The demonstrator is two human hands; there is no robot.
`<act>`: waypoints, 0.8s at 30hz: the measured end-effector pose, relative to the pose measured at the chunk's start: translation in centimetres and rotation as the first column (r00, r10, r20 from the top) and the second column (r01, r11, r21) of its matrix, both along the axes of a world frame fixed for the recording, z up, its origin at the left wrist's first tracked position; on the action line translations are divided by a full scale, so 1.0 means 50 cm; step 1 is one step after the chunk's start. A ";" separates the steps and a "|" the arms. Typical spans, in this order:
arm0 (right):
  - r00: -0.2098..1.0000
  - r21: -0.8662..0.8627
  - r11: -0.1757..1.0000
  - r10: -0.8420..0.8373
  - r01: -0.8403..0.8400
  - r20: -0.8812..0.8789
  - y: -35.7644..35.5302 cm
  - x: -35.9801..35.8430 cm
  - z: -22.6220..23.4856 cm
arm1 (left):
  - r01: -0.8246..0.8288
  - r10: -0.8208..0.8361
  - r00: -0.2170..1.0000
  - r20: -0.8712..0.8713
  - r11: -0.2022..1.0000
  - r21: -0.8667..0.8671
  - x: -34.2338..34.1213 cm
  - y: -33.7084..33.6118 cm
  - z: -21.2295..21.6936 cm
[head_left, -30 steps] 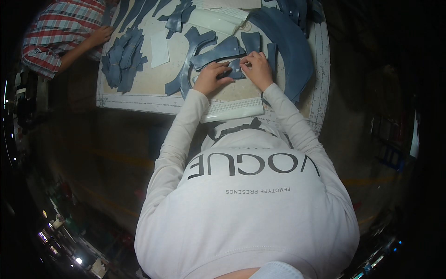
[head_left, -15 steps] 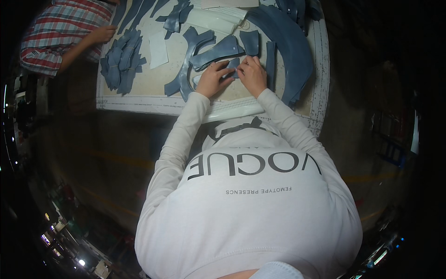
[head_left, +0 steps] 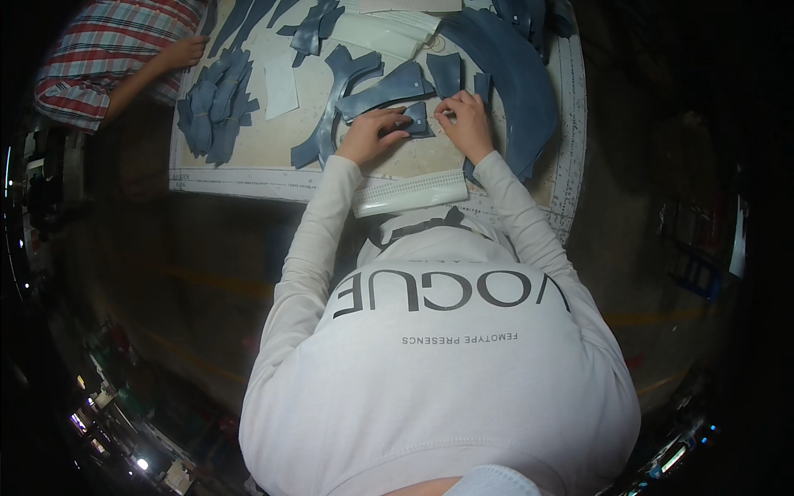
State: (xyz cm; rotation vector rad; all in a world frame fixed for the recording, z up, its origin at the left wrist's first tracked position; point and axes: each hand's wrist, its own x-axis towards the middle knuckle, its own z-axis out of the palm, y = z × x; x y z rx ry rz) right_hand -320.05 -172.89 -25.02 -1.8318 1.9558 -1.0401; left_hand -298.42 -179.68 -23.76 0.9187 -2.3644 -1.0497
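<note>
A small blue fabric piece (head_left: pixel 419 121) with a tiny white sticker lies on the table between my hands. My left hand (head_left: pixel 372 137) is curled over its left end, thumb and fingers on either side of the cloth. Just right of the piece, apart from it, my right hand (head_left: pixel 469 128) has thumb and forefinger in a pinch; anything between them is too small to make out. Beyond my hands lie a longer blue piece (head_left: pixel 385 93) and a flared blue piece (head_left: pixel 447 73), each with a white sticker. Nearest me is a white sheet of small labels (head_left: pixel 411 195).
Curved blue strips (head_left: pixel 331 112) lie left of my hands, and a large curved blue stack (head_left: pixel 529 99) lies right. Tied blue bundles (head_left: pixel 217 107) and a white card (head_left: pixel 281 85) are farther left. A co-worker's hand (head_left: pixel 184 52) rests at the table's left edge.
My right hand has drawn away to the right from the small blue piece, uncovering its white sticker. My left hand has shifted slightly left. The label sheet has moved a little left.
</note>
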 end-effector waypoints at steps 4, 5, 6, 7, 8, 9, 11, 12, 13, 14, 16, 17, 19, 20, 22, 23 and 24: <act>0.994 -0.018 0.994 0.109 -0.110 -0.012 -0.001 0.014 0.003 | -0.034 0.034 0.999 -0.009 0.999 0.033 -0.002 0.002 0.010; 0.989 -0.014 0.989 0.149 -0.149 -0.018 -0.001 0.021 0.003 | -0.019 0.019 1.000 0.007 1.000 -0.013 -0.004 0.004 0.009; 0.986 -0.011 0.986 0.166 -0.166 -0.021 -0.001 0.027 0.002 | -0.003 0.003 1.000 0.002 0.998 -0.068 -0.006 0.005 0.007; 0.983 0.003 0.984 0.179 -0.179 -0.028 0.000 0.034 0.000 | 0.012 -0.012 1.000 -0.004 0.992 -0.126 -0.007 0.007 0.003; 0.979 0.028 0.980 0.198 -0.198 -0.035 0.001 0.039 -0.001 | 0.001 -0.002 1.000 -0.009 0.990 -0.142 -0.009 0.010 -0.001; 0.978 -0.005 0.981 0.196 -0.196 -0.073 0.000 0.042 -0.002 | -0.012 0.009 1.000 -0.016 0.987 -0.162 -0.010 0.013 -0.005; 0.970 -0.055 0.977 0.193 -0.204 -0.150 0.001 0.046 -0.005 | -0.028 0.025 1.000 -0.017 0.977 -0.210 -0.006 0.018 -0.012; 0.965 -0.059 0.977 0.191 -0.205 -0.177 0.000 0.047 -0.007 | -0.030 0.028 1.000 -0.012 0.971 -0.236 -0.006 0.018 -0.015; 0.962 -0.067 0.977 0.186 -0.203 -0.202 -0.002 0.046 -0.009 | -0.034 0.038 0.999 0.010 0.967 -0.252 -0.006 0.019 -0.017; 0.957 -0.094 0.974 0.179 -0.205 -0.227 -0.004 0.045 -0.011 | -0.024 0.022 1.000 -0.013 0.969 -0.246 -0.005 0.019 -0.019; 0.983 -0.146 0.985 0.069 -0.095 -0.171 -0.011 0.040 -0.014 | -0.006 -0.002 0.999 -0.036 0.975 -0.224 -0.001 0.018 -0.018; 0.990 -0.167 0.985 0.023 -0.047 -0.139 -0.015 0.039 -0.016 | -0.007 0.002 1.000 -0.024 0.977 -0.214 0.000 0.018 -0.017; 0.997 -0.106 0.994 0.036 -0.029 0.065 -0.023 0.028 -0.015 | -0.002 0.000 1.000 -0.012 0.980 -0.197 0.004 0.018 -0.014; 0.987 -0.059 0.998 0.011 -0.001 0.163 -0.023 0.026 -0.016 | -0.030 0.026 0.999 -0.028 0.987 -0.157 0.004 0.018 -0.012; 0.956 -0.029 0.993 0.122 -0.118 0.268 -0.020 0.026 -0.017 | -0.075 0.068 0.995 -0.073 0.993 -0.087 0.003 0.020 -0.012; 0.932 -0.026 0.985 0.170 -0.171 0.319 -0.018 0.028 -0.018 | -0.064 0.059 0.998 -0.037 0.988 -0.142 0.001 0.021 -0.012; 0.933 0.015 0.983 0.169 -0.183 0.318 -0.015 0.032 -0.018 | -0.045 0.044 0.999 -0.011 0.977 -0.206 0.000 0.024 -0.013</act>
